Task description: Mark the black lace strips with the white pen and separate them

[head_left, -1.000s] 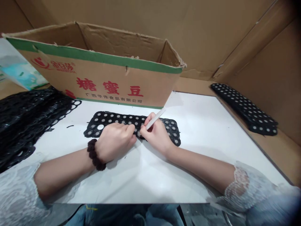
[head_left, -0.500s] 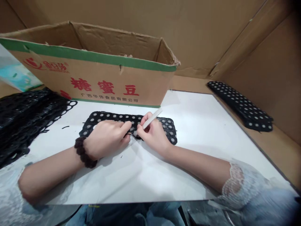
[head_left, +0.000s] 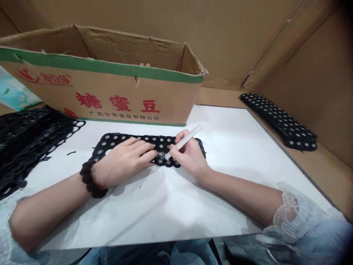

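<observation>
A black sheet with rows of pale grey round dots (head_left: 110, 137) lies flat on the white board. My left hand (head_left: 125, 158), with a dark scrunchie on the wrist, rests on its left part, fingers stretched out and lying on the sheet, the thumb along its near edge. In a pen-like grip, my right hand (head_left: 191, 154) is closed on a slim white stick-like tool (head_left: 190, 137). The tool's lower end slants down to the dots near the sheet's near edge, right of my left fingertips. Both hands cover parts of the sheet.
A large cardboard box (head_left: 110, 90) stands just behind the sheet. At the left is a heap of black ring-edged strips (head_left: 35, 140). A stack of black dotted sheets (head_left: 278, 121) lies at the right along the cardboard wall (head_left: 311, 81). Small black scraps dot the white board (head_left: 242, 147).
My left hand has loosened from a pinch at the sheet's near edge and now lies on the sheet. My right hand has shifted slightly right with the white tool. The view has turned a little.
</observation>
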The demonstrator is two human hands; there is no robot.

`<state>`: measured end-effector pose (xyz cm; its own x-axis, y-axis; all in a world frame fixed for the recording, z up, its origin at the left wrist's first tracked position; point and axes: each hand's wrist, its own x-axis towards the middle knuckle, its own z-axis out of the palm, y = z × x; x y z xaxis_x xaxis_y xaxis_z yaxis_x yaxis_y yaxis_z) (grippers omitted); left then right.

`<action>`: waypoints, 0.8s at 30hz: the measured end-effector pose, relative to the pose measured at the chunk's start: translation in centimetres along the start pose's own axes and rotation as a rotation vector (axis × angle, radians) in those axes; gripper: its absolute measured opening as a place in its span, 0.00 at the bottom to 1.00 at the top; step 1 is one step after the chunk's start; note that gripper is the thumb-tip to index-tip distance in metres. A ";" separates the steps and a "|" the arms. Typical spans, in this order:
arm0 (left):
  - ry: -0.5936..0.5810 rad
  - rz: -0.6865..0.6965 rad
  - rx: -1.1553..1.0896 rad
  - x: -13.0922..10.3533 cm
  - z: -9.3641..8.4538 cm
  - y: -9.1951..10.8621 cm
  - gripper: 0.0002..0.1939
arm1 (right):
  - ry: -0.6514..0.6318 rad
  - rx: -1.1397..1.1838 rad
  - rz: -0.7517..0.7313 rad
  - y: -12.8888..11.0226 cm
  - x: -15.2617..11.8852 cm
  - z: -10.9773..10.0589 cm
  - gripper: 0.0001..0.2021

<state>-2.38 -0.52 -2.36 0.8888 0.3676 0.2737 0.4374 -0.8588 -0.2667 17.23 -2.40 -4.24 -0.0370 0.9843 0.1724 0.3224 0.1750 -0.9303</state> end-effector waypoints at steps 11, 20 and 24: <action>0.006 0.030 0.129 1.5 0.0 2.0 0.13 | -0.017 -0.028 -0.011 0.3 0.1 0.1 0.05; 0.068 -0.056 0.144 1.6 0.4 2.3 0.12 | 0.018 0.122 0.108 -0.2 0.2 0.1 0.06; 0.092 -0.064 0.134 1.6 0.4 2.3 0.13 | 0.031 0.147 0.166 -0.5 0.3 0.1 0.06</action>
<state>0.10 -1.76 -2.90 0.8451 0.3806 0.3754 0.5123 -0.7774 -0.3650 17.00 -2.21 -3.77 0.0345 0.9992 0.0209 0.1804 0.0144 -0.9835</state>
